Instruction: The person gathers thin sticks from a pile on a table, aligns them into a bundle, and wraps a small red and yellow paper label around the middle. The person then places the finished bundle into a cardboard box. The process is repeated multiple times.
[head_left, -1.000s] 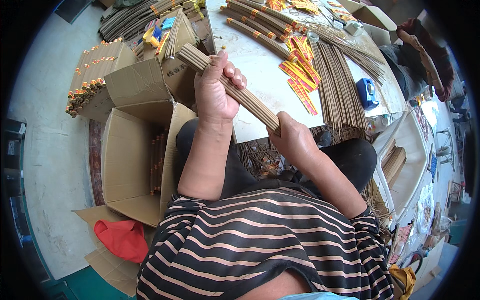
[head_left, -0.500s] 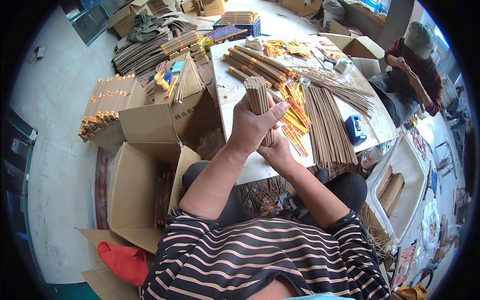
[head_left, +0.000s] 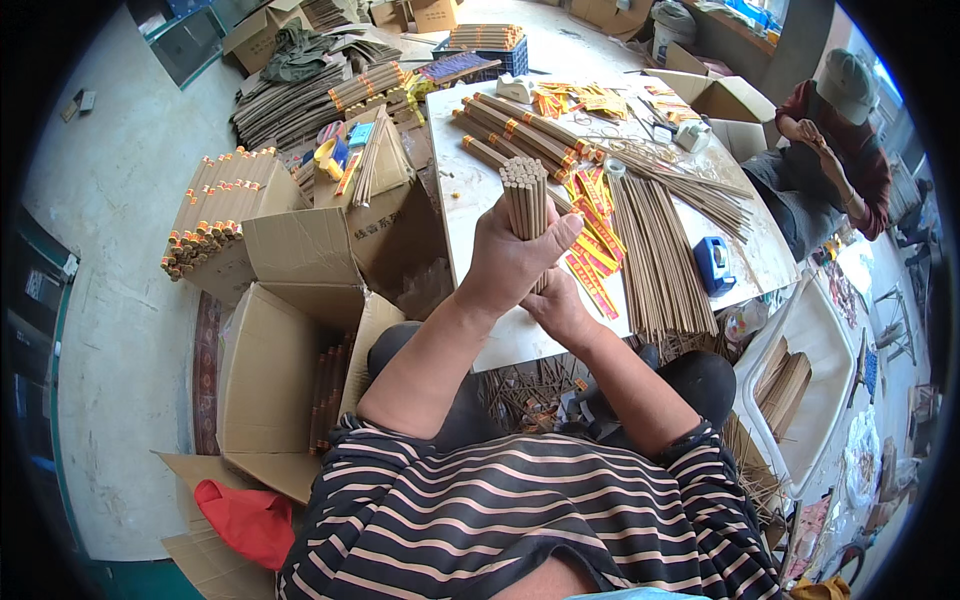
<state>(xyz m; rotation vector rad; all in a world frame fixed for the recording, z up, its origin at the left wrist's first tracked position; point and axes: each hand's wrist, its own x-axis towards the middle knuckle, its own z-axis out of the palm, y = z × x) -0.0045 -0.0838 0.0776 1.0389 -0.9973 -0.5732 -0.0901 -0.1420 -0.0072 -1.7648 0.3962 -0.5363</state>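
Room: a concrete-floored workshop is crowding around a pale table (head_left: 470, 210), with open cardboard boxes (head_left: 270, 370) standing at nine o'clock.
Progress: wrapped bundles (head_left: 520, 130) are already lying at twelve o'clock; loose sticks (head_left: 655, 250) at two o'clock are waiting, so plenty seems left.
Left hand (head_left: 510, 265): is clamping around an upright stick bundle (head_left: 524, 195) over the table's near edge.
Right hand (head_left: 560, 310): is gripping the bundle's lower end, fingers closed.
Nearby: a seated person (head_left: 835, 140) is working at two o'clock.

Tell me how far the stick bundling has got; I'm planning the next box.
Done: banded bundles lie on the table, with more stacked on a carton. In hand: left hand and right hand grip one upright bundle. Left: loose sticks and paper labels.
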